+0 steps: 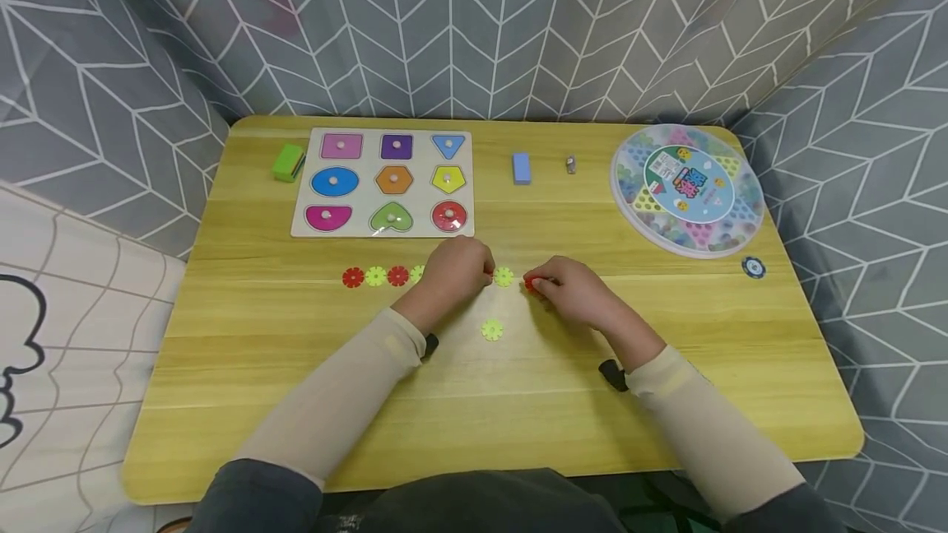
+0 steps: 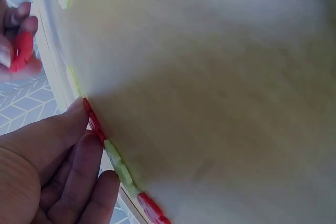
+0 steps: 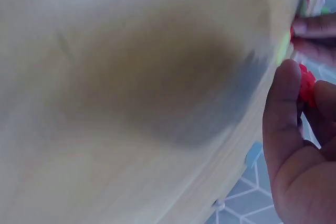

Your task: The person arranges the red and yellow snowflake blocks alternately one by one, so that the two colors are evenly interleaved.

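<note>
Loose green disc (image 1: 492,330) (table's (image 1: 666,401) front) between both wrists; puzzle board (image 1: 383,183) beyond.

Perhaps a recording booth: patterned curtains (image 1: 474,23) enclose a table (image 1: 518,401).
</note>
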Demonstrator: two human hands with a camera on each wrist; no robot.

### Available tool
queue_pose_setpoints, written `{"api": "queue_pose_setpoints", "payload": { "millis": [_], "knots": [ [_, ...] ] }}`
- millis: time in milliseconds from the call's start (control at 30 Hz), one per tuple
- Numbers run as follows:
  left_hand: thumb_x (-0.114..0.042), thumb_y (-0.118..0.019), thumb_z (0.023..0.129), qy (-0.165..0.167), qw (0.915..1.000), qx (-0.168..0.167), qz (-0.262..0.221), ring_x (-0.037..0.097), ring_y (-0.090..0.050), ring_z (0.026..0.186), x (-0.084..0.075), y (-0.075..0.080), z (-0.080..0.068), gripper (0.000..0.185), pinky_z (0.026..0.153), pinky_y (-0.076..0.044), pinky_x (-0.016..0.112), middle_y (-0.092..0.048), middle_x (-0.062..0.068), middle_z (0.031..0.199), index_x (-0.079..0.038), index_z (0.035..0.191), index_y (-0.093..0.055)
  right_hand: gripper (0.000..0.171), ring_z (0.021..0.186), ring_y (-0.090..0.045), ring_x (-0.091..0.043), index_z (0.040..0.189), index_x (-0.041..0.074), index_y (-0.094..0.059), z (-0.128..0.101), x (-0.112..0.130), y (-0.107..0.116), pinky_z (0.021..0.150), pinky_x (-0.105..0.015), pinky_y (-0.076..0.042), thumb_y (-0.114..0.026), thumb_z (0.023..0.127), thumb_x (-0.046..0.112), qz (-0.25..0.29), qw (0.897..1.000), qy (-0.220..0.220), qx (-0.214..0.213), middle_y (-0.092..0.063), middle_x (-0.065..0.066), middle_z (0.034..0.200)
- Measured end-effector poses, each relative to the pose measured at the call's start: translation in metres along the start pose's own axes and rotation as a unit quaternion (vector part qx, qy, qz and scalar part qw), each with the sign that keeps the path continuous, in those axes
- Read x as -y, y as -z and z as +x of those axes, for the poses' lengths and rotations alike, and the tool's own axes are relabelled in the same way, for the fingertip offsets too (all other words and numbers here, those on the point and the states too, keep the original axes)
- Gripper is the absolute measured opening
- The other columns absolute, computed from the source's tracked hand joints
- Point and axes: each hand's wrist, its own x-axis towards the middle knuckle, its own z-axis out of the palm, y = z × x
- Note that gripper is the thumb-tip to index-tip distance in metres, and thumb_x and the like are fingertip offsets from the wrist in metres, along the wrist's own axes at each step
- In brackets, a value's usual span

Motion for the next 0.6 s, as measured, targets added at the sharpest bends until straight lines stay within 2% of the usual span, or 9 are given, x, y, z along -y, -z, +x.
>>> {"api": "queue_pose_setpoints", "payload": {
  "millis": [133, 300, 467, 600],
  "knots": [
    [-0.016, -0.077, 0.093, 0.000, 1.0000, -0.003, 0.000, 0.021, -0.068, 0.091, -0.002, 0.000, -0.002, 0.009, 0.083, -0.055, 0.038, -0.076, -0.001, 0.098, -0.012, 0.099, -0.083, 0.026, 0.088, -0.064, -0.026, 0.127, -0.003, -0.069, 0.007, -0.003, 0.008, 0.080, -0.036, -0.052, -0.058, 0.106, 0.009, 0.049, 0.998, -0.029, -0.016, -0.070, -0.013, 0.103],
    [-0.012, -0.075, 0.094, -0.002, 0.9999, -0.012, 0.007, 0.021, -0.066, 0.086, -0.004, 0.000, -0.005, 0.007, 0.082, -0.055, 0.037, -0.075, 0.000, 0.095, -0.011, 0.097, -0.082, 0.019, 0.093, -0.067, -0.026, 0.113, -0.001, -0.072, 0.017, -0.008, 0.006, 0.084, -0.039, -0.054, -0.068, 0.101, 0.013, 0.068, 0.995, -0.036, -0.066, -0.073, -0.012, 0.103],
    [-0.012, -0.075, 0.094, -0.002, 0.9999, -0.015, 0.002, 0.022, -0.068, 0.094, -0.006, 0.002, -0.005, 0.011, 0.087, -0.055, 0.038, -0.076, 0.002, 0.101, -0.010, 0.103, -0.082, 0.015, 0.096, -0.067, -0.026, 0.109, 0.002, -0.076, 0.024, -0.010, 0.003, 0.087, -0.041, -0.054, -0.068, 0.100, 0.012, 0.053, 0.995, -0.037, -0.075, -0.074, -0.012, 0.106],
    [-0.013, -0.073, 0.095, -0.016, 0.9997, -0.015, -0.006, 0.022, -0.069, 0.103, -0.010, 0.002, -0.002, 0.015, 0.092, -0.054, 0.038, -0.076, 0.001, 0.108, -0.011, 0.108, -0.082, 0.016, 0.094, -0.067, -0.026, 0.111, 0.002, -0.076, 0.025, -0.011, 0.004, 0.085, -0.040, -0.054, -0.066, 0.101, 0.011, 0.048, 0.995, -0.045, -0.076, -0.074, -0.013, 0.108]
  ]
}}
